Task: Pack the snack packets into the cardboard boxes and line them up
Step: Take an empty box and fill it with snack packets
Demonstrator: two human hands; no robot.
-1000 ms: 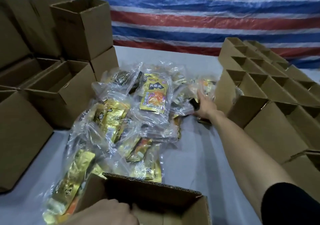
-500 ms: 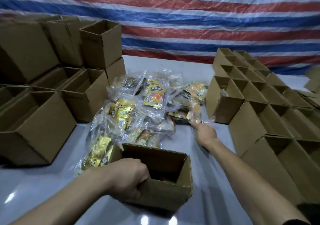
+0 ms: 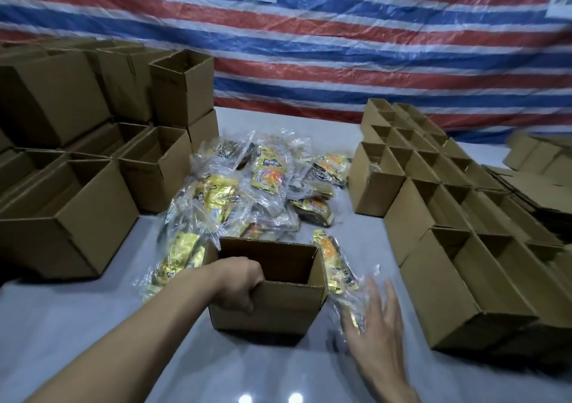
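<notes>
An open cardboard box (image 3: 288, 302) stands on the grey table near me, and what lies inside it is hidden. My left hand (image 3: 238, 285) grips its near left wall, fingers curled over the rim. A snack packet (image 3: 334, 260) in a clear bag lies just right of this box. My right hand (image 3: 377, 325) is blurred, its straight, spread fingers lying on the near end of that bag. Behind the box sits the pile of snack packets (image 3: 247, 192), gold and orange sachets in clear bags.
Rows of open boxes (image 3: 433, 204) line the right side, with flat cardboard (image 3: 532, 186) beyond. Larger open boxes (image 3: 77, 216) are stacked on the left. A striped tarp (image 3: 340, 46) hangs behind. Grey table surface (image 3: 93, 325) shows at the near left.
My right hand came back from the pile to the box's right side, and a packet now lies under its fingers. My left hand kept its grip on the box, now farther from me.
</notes>
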